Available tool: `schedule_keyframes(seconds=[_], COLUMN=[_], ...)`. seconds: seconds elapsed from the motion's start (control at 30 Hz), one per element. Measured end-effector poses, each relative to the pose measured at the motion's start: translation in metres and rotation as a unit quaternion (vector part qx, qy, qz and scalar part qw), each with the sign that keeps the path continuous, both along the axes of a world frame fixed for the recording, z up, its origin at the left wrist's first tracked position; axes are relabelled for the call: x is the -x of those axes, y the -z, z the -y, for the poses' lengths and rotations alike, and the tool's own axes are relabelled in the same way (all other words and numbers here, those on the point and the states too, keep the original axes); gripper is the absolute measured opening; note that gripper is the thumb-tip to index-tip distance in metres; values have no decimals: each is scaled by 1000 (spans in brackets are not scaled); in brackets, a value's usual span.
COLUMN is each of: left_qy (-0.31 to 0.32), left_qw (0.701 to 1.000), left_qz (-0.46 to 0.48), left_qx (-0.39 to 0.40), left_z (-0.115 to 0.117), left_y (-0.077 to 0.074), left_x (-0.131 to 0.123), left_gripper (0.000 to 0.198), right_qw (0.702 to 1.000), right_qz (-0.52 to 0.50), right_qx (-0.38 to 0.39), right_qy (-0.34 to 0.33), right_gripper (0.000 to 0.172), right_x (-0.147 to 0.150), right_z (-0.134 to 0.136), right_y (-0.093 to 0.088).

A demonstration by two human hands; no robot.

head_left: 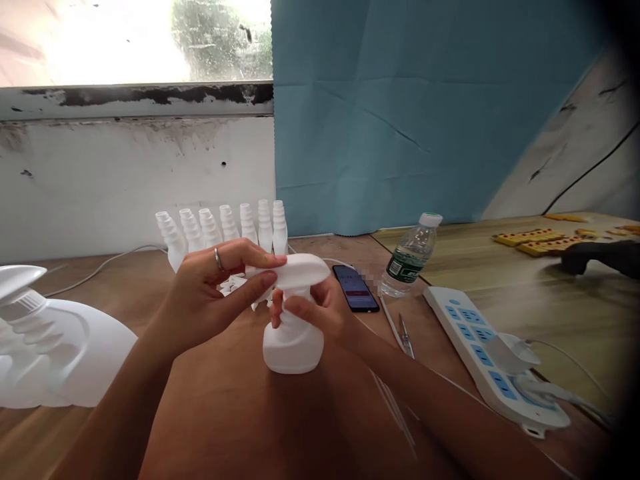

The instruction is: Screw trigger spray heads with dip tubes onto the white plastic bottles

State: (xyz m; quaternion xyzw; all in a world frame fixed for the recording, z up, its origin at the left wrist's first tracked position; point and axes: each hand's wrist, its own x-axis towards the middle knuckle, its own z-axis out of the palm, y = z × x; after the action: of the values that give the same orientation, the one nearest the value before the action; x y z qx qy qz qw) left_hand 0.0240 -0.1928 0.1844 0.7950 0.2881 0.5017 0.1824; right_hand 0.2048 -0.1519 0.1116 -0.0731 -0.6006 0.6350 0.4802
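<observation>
A white spray bottle [294, 350] stands upright in front of me, with a smooth white spray head [309, 268] on top. My left hand [213, 293], wearing a ring, pinches the left end of the spray head between thumb and fingers. Around the bottle's neck, just below the head, my right hand [330, 310] is closed. Behind my left hand lie small white plastic pieces [233, 285], partly hidden. Farther back, several white bottles [227, 220] without heads stand in a row. At the left edge are white bottles [90, 347], the nearest topped by a spray head.
To the right are a phone [356, 288], a water bottle [411, 257], a slim metal tool [406, 337] and a power strip [480, 360] with plugs and cables. Beyond lie yellow pieces [530, 238] near a dark gloved hand [595, 257]. A blue cloth [400, 120] hangs behind.
</observation>
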Motion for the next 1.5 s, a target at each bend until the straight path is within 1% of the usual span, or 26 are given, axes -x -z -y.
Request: schedule_keyframes(seconds=[0.07,0.13,0.2,0.3,0.4,0.47,0.57,0.6,0.63,0.73,0.77,0.87,0.9,1.0,1.03,1.13,1.17,1.27,1.3,1.37,1.4,1.43,1.5], left_qy=[24,24,21,37,44,47,43,39,35,41,44,49,49,54,56,55,52,47,48,50,50,48,45], left_qw=[1000,1000,999,998,997,997,998,998,998,997,997,997,997,996,996,997,997,997,997,997,997,997,997], left_qz=[-9,-7,11,33,32,31,34,35,35,35,35,40,42,44,42,38,37,36,35,35,36,37,36], left_qx=[2,9,25,48,48,45,44,44,45,49,51,50,50,49,49,49,49,47,48,50,52,52,49], left_z=[-1,-2,-4,-7,-8,-8,-8,-8,-9,-10,-10,-10,-10,-9,-9,-9,-9,-8,-8,-8,-8,-7,-7], left_y=[-1,-1,1,4,5,5,5,5,5,6,7,7,8,8,7,7,7,7,7,8,8,8,8], left_x=[3,4,4,3,1,0,0,0,0,1,0,-1,-1,-3,-3,-4,-4,-4,-4,-5,-5,-5,-6], left_gripper=[12,12,12,14,14,14,15,15,15,14,14,15,15,15,15,15,15,14,15,15,16,16,15], right_qw=[1000,999,999,999,998,999,1000,1000,1000,990,988,995,995,984,984,993,992,981,982,991,993,993,988], right_qz=[-11,-28,-15,30,56,48,1,1,16,105,114,85,86,142,143,105,105,149,146,115,104,103,124], right_qx=[0,9,24,22,4,2,10,12,13,-3,-10,-20,-19,-29,-34,-43,-45,-53,-53,-50,-49,-45,-39], right_qy=[7,-22,-37,-18,10,10,-28,-27,-8,97,104,45,44,105,104,39,44,110,103,47,31,38,87], right_gripper=[37,36,35,35,34,37,40,40,37,30,30,35,34,29,30,33,32,30,30,33,33,32,30], right_x=[1,1,0,0,0,0,1,1,2,3,3,2,2,1,1,0,0,-1,-1,-1,-1,-1,-1], right_z=[2,2,2,3,3,2,3,3,5,9,10,11,10,9,9,8,8,8,9,9,9,9,8], right_y=[-1,-3,-4,-9,-11,-9,-8,-8,-9,-14,-15,-18,-18,-18,-18,-18,-19,-21,-21,-22,-22,-21,-20])
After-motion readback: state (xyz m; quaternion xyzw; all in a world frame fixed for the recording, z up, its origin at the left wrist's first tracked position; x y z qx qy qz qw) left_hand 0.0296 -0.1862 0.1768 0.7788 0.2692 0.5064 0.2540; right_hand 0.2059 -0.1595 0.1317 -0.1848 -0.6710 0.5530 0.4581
